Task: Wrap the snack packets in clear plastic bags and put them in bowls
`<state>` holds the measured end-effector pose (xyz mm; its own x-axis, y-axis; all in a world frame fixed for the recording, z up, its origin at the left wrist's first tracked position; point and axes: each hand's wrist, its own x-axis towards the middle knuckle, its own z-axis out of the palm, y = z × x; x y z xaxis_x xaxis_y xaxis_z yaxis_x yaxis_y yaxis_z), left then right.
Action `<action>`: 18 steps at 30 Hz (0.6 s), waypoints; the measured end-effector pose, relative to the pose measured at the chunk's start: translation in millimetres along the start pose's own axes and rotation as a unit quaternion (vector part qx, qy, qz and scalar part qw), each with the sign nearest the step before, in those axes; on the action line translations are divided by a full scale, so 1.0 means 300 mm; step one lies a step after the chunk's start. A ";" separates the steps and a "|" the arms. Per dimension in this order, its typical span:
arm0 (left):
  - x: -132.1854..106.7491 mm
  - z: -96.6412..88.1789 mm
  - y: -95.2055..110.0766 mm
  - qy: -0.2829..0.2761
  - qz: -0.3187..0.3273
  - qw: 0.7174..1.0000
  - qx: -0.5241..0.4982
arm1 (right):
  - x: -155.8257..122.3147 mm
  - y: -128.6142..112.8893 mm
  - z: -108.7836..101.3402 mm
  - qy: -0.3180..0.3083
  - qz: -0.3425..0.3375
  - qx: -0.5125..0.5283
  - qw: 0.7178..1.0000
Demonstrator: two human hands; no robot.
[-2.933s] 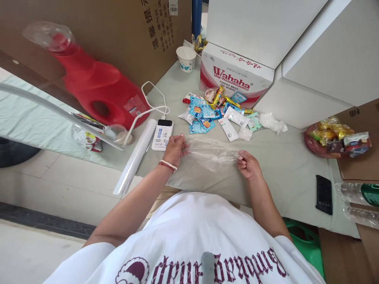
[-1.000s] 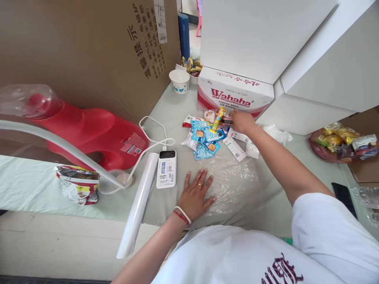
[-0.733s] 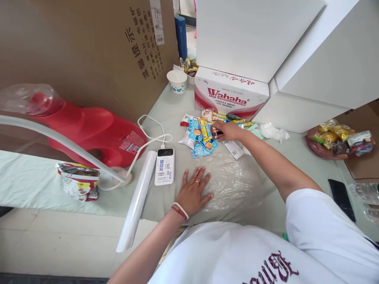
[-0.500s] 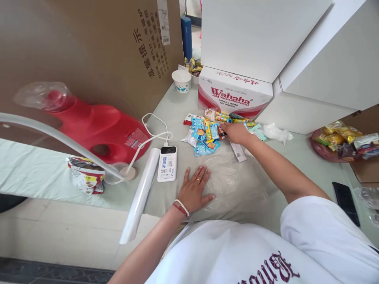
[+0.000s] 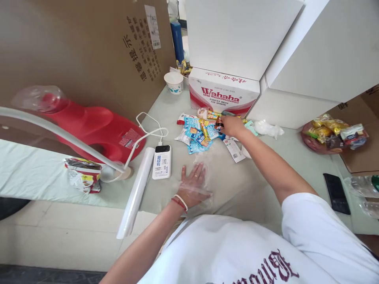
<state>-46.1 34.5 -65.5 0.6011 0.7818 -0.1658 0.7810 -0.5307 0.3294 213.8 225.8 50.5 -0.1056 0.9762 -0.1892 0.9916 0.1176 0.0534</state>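
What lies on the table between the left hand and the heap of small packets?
In the head view, only the far end of the clear plastic bag that covers the left hand, then bare green cloth up to the heap of packets.

Packet pile (image 5: 195,132) lies mid-table (image 5: 266,185), directly before the box (image 5: 222,92). Right hand (image 5: 231,125) is at the pile's right edge, one packet (image 5: 219,122) in its fingers. Left hand (image 5: 192,184) lies flat near the front edge, plastic bag (image 5: 204,169) draped over it. Power bank (image 5: 162,161) is just left of that hand, roll (image 5: 136,191) left again. Cup (image 5: 173,82) stands left of the box. Plate (image 5: 308,145) is far right, phone (image 5: 336,187) before it.
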 end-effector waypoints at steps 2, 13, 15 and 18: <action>-0.001 -0.009 0.014 -0.008 -0.002 1.000 0.001 | 0.045 -0.050 0.044 -0.040 -0.005 -0.014 0.999; 0.052 -0.037 0.110 -0.111 -0.039 0.992 0.044 | -0.077 0.041 0.095 -0.012 -0.035 -0.015 0.999; 0.061 -0.006 0.102 -0.080 -0.023 0.996 0.024 | -0.091 0.063 0.026 0.050 -0.007 0.034 0.998; 0.073 0.038 0.090 -0.045 -0.019 0.999 0.007 | -0.126 0.011 -0.091 0.119 -0.090 0.162 0.975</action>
<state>-10.0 33.4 -70.9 0.5842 0.7683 -0.2616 0.8048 -0.5066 0.3094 218.9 194.2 84.5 -0.2558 0.9643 0.0683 0.9228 0.2646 -0.2801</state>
